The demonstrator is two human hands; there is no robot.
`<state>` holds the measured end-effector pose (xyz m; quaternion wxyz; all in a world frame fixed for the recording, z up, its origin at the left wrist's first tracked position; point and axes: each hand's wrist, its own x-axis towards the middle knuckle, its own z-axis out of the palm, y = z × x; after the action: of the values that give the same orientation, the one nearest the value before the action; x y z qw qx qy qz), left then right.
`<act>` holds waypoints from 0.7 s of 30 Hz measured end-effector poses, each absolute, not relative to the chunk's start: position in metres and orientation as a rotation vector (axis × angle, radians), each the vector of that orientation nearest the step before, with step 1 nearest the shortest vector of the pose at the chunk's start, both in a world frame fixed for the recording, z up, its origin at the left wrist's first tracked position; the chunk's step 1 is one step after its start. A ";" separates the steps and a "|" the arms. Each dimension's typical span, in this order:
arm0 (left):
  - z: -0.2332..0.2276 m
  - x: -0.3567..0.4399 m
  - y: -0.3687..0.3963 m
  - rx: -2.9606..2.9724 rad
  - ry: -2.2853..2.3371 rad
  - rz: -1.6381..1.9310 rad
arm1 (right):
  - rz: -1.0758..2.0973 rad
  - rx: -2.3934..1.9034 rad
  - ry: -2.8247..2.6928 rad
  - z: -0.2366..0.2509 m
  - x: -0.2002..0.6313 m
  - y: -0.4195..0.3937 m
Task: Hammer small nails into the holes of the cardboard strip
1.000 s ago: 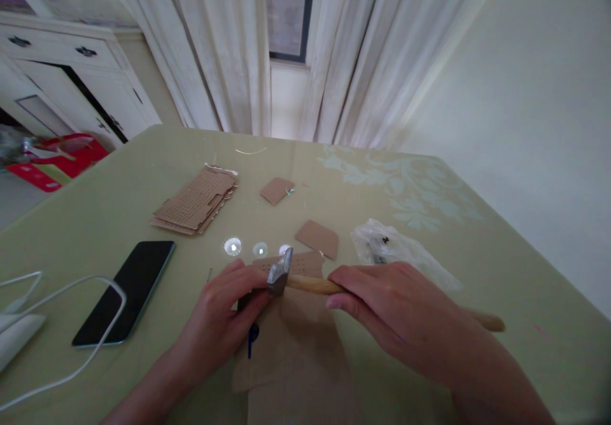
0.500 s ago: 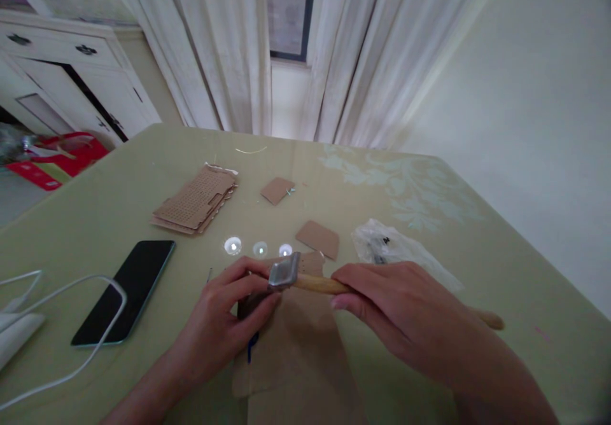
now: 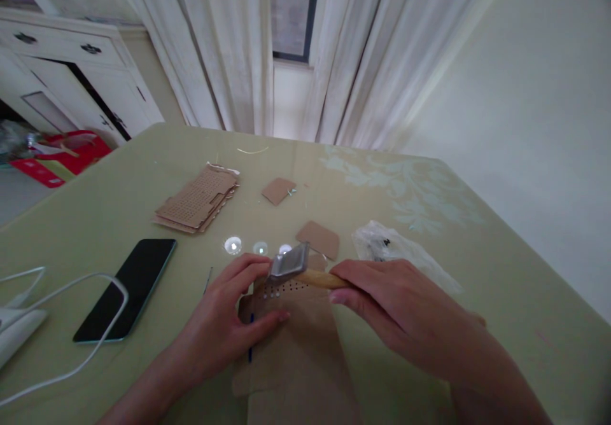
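My right hand [image 3: 405,313] grips the wooden handle of a small hammer [image 3: 291,263]; its metal head is raised just above a perforated brown cardboard piece [image 3: 296,336]. My left hand [image 3: 229,323] lies on that cardboard's left edge, thumb and fingers pinched at a spot below the hammer head; whatever they pinch is too small to see. A thin blue object [image 3: 250,342] peeks out under the left fingers.
On the green table [image 3: 95,221] lie a stack of perforated cardboard [image 3: 198,197], two small cardboard scraps [image 3: 277,190] [image 3: 318,239], a dark phone [image 3: 126,288], a white cable [image 3: 62,323] and a clear plastic bag [image 3: 401,253]. Curtains and a white cabinet stand beyond.
The hammer head has lifted and tilted up to the right. My left hand has shifted slightly, and holes in the cardboard now show beneath the head.
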<state>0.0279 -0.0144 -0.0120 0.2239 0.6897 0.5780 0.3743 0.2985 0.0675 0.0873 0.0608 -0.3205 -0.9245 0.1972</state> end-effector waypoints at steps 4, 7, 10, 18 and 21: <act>-0.013 0.029 -0.014 1.895 1.570 1.039 | 0.542 -0.969 -2.933 0.084 0.297 0.067; -0.012 0.029 -0.014 1.897 1.563 1.044 | 0.491 -0.959 -2.938 0.084 0.299 0.066; -0.009 0.018 -0.012 1.900 1.559 1.088 | 0.452 -0.974 -2.921 0.085 0.302 0.068; -0.010 -0.064 -0.005 1.749 2.302 0.568 | 0.457 -1.046 -2.988 0.081 0.301 0.073; -0.018 -0.074 -0.006 1.680 2.296 0.197 | 0.508 -1.047 -2.979 0.084 0.300 0.073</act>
<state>-0.0742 -0.0057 -0.0182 0.1443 0.5828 0.7968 0.0685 0.2998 0.0734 0.0838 -0.0284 -0.3272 -0.9311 0.1586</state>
